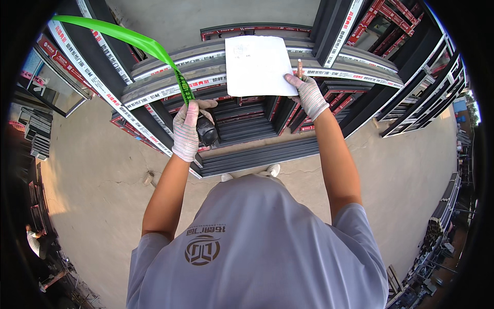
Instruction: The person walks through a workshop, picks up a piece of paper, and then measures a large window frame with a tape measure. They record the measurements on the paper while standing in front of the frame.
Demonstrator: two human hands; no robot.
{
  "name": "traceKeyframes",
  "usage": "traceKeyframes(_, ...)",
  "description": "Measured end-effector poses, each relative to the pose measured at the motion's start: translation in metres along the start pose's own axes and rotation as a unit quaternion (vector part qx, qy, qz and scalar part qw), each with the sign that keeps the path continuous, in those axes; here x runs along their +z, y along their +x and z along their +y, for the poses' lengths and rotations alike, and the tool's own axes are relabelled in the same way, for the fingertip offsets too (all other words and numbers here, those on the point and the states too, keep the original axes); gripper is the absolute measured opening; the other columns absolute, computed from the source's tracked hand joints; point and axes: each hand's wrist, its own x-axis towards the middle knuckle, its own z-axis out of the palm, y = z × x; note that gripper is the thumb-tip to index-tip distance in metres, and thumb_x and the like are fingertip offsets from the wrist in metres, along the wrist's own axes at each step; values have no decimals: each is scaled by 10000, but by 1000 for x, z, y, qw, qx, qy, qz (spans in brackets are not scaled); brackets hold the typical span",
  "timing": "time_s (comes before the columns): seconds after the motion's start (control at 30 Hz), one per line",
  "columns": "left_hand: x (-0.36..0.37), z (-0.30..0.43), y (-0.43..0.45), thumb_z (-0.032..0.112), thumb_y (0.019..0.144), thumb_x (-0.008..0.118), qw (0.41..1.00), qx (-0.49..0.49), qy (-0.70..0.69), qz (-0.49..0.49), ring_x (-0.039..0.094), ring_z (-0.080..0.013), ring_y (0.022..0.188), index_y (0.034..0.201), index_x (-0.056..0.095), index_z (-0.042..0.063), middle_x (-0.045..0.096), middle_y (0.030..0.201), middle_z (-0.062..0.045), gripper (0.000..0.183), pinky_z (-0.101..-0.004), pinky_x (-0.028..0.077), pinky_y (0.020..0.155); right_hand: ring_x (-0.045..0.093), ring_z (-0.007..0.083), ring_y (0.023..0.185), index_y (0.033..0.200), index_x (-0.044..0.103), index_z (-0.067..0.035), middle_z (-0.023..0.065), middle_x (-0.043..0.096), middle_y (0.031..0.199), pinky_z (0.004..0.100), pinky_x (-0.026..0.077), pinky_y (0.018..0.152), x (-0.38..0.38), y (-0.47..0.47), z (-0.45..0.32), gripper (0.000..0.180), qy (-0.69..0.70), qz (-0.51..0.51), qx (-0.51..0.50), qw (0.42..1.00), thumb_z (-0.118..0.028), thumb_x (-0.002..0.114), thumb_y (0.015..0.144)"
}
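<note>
My left hand [188,129], in a striped knit glove, grips a black tape measure [207,131]. Its green blade [135,38] is drawn out and arches up to the far left, reaching the upper left of a large dark metal frame [177,92]. Gloved likewise, my right hand [308,92] pinches the lower right corner of a white sheet of paper [258,69] and also holds a pencil [300,68] upright. The sheet bears a small sketch and marks near its top left. It is held above the frame's crossbars, hiding part of them.
Printed protective tape covers many frame bars. More frames [420,96] lean at the right, and another frame [61,85] stands at the left. Stacked profiles [440,216] line the right edge. A person [34,241] is at the far left. A small object [148,177] lies on the concrete floor [104,193].
</note>
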Motion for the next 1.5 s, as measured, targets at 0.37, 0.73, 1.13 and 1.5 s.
traceKeyframes(0.37,98,-2,92,397,1022,500,997,-41,34,-51,569,-208,1154,930,691,45,678,1212,-134,411,-348,398,1035,606,132,621,1207,609,52,89,668,858,268,544,553,28,9,-67,562,-235,-2,24,972,-388,727,878)
traceKeyframes(0.73,116,-31,102,405,1018,502,993,-112,45,-2,492,-216,1233,887,681,61,647,1272,-104,410,-348,310,1091,549,121,521,867,677,-31,43,633,648,271,469,530,-13,47,-77,426,26,-7,-218,975,-415,541,991)
traceKeyframes(1.13,117,-28,93,396,1009,526,992,-120,35,10,562,-195,1081,937,673,32,664,1225,-98,398,-325,431,968,630,124,814,1054,709,-49,57,705,887,284,519,740,6,66,-56,484,-76,-180,-266,944,-498,707,871)
traceKeyframes(1.5,121,-38,110,370,1009,537,990,-136,-18,17,612,-146,889,966,670,26,679,1157,-61,371,-277,531,783,591,132,808,1007,703,-68,51,668,832,292,508,773,6,69,-54,194,-181,-193,-277,924,-194,746,866)
